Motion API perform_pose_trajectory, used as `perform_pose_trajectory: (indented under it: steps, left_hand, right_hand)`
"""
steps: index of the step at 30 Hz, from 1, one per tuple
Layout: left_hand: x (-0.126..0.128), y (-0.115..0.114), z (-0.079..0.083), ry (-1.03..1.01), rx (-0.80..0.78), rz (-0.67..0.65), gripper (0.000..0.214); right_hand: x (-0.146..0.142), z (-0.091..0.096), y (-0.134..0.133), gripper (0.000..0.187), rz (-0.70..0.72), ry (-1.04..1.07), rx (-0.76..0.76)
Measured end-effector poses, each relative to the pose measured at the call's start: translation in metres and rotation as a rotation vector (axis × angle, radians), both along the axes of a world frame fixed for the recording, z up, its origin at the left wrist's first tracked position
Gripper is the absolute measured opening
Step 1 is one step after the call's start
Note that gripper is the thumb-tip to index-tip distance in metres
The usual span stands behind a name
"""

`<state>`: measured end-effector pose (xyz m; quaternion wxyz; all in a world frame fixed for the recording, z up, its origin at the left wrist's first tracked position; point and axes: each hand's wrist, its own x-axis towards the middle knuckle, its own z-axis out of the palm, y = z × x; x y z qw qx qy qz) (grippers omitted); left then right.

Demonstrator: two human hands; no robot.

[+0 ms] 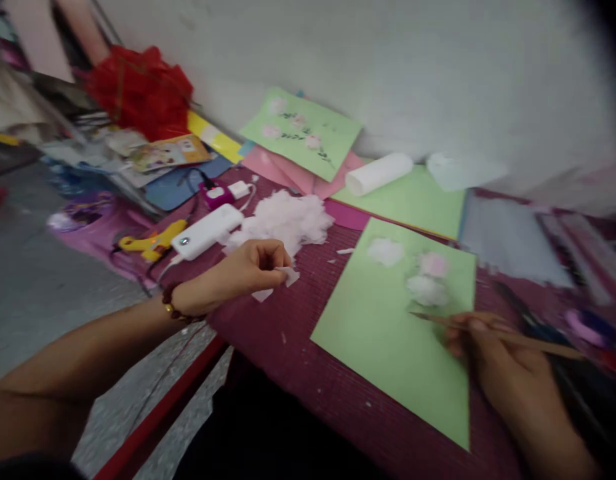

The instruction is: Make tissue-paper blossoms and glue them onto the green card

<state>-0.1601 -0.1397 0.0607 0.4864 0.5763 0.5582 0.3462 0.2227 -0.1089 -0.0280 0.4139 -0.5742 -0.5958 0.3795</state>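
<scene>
My left hand (248,270) is closed in a pinch on a small piece of white tissue (287,275), just in front of a fluffy pile of pale pink tissue (288,219). My right hand (493,363) grips a thin wooden stick (508,335) whose tip rests on a green sheet of paper (383,333). Three tufts of white and pink tissue (428,277) sit on the upper part of that sheet. The work lies on a maroon mat (298,333).
A white power bank (208,231), a yellow glue gun (151,241) and a small pink device (215,194) lie left of the pile. Behind stand a finished green card (303,132), pink sheets, a white roll (378,173), more green paper and a red bundle (138,90).
</scene>
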Motion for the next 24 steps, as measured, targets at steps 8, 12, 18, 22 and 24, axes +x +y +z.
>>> perform_pose_trajectory:
  steps: [8, 12, 18, 22, 24]
  left_hand:
    - [0.100, 0.081, -0.009, 0.037, -0.066, -0.372, 0.007]
    - [0.136, 0.105, -0.018, 0.152, 0.015, -0.451, 0.014]
    - [0.155, 0.116, -0.038, 0.108, 0.097, -0.314, 0.017]
    - [0.151, 0.120, -0.055, 0.034, -0.014, -0.318, 0.019]
    - [0.150, 0.123, -0.062, -0.007, -0.040, -0.347, 0.017]
  right_hand:
    - [-0.010, 0.010, 0.002, 0.026, 0.119, 0.169, 0.004]
    - [-0.005, 0.011, 0.003, 0.023, 0.113, 0.184, 0.009]
    - [0.001, 0.007, 0.006, 0.019, 0.059, 0.175, 0.041]
    - [-0.002, 0.007, 0.008, 0.017, 0.034, 0.150, 0.061]
    - [-0.003, 0.008, 0.008, 0.016, 0.020, 0.134, 0.086]
